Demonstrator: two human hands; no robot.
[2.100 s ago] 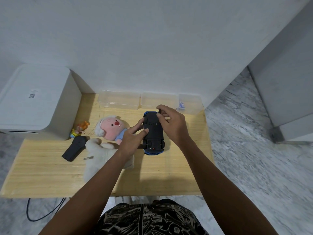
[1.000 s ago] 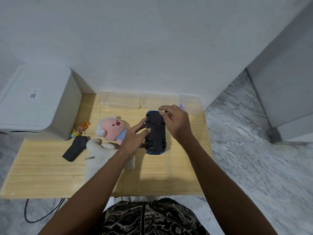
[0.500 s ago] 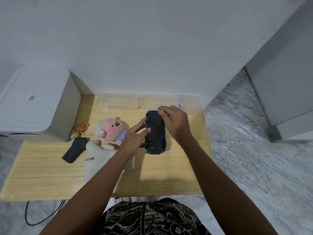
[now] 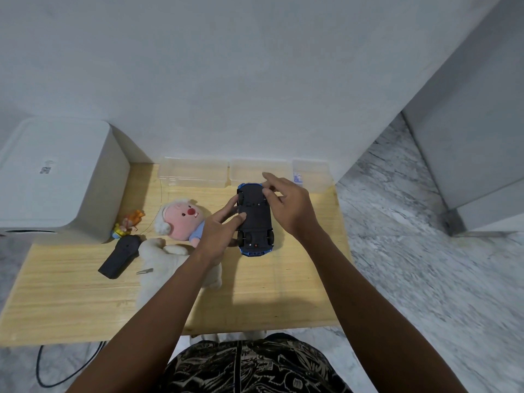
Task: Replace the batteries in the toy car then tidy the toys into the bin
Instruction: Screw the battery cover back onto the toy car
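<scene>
Two hands on toy car (image 4: 254,219), which lies belly-up toward worktop's (image 4: 71,302) far right corner, just before clear bins (image 4: 194,172). My read: step is opening battery cover on underside. Advice: I'd pin chassis flat with left, work latch with right fingertips, lift cover straight, no prying. Left hand (image 4: 218,234): thumb and forefinger clamp car's left flank. Right hand (image 4: 289,208): fingers curled, tips at car's far end; pinching or only touching, I cannot tell.

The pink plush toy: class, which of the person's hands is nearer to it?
Left. The left hand lies right beside the pink plush toy, at its right edge; the right hand is beyond the toy car.
</scene>
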